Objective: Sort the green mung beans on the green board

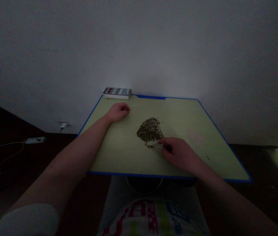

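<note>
My right hand (178, 152) is closed in a pinch on a pair of thin metal tweezers (156, 144). The tips of the tweezers point left, at the near edge of a pile of small dark green-brown beans or seeds (150, 130) with pale grains mixed in. A few loose seeds lie by the tips. My left hand (118, 112) rests on the table left of the pile, its fingers curled in and nothing visible in them. To the right of the pile is a thin patch of pale grains (195, 137), like rice.
The pale green tabletop (119, 154) has a blue rim and stands against a grey wall. A phone (117, 91) lies on a white box (116, 96) at the back left corner. A small dark sliver (208, 157) lies at right. A power strip (35, 140) with cables is at far left.
</note>
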The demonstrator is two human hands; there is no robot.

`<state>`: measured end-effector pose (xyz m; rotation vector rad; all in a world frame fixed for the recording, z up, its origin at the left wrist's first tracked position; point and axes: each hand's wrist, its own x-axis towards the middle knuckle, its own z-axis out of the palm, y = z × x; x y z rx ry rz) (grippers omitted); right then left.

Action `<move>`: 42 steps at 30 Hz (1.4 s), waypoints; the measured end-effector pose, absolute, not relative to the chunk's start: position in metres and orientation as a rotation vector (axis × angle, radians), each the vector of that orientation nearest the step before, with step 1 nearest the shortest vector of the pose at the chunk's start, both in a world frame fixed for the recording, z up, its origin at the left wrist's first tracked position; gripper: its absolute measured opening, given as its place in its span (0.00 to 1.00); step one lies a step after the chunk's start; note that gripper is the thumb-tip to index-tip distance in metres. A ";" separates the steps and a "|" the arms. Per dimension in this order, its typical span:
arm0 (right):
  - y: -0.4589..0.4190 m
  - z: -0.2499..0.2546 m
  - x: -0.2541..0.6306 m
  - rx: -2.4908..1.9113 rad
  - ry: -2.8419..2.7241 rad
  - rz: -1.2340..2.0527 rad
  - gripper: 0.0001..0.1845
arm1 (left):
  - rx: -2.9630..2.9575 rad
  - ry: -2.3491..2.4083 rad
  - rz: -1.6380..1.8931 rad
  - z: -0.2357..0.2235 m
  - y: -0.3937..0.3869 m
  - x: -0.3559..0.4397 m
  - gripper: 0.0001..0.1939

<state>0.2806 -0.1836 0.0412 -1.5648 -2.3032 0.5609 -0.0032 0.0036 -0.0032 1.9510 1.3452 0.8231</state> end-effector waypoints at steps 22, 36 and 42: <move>-0.179 0.041 0.284 -1.583 -2.296 0.573 0.18 | 1.946 1.330 0.842 -0.006 0.005 -0.005 0.09; -0.182 0.042 0.286 -1.564 -2.277 0.579 0.18 | 1.952 1.356 0.835 -0.006 0.005 -0.005 0.10; -0.195 0.045 0.269 -1.556 -2.256 0.617 0.19 | 1.946 1.340 0.821 -0.005 0.004 -0.005 0.10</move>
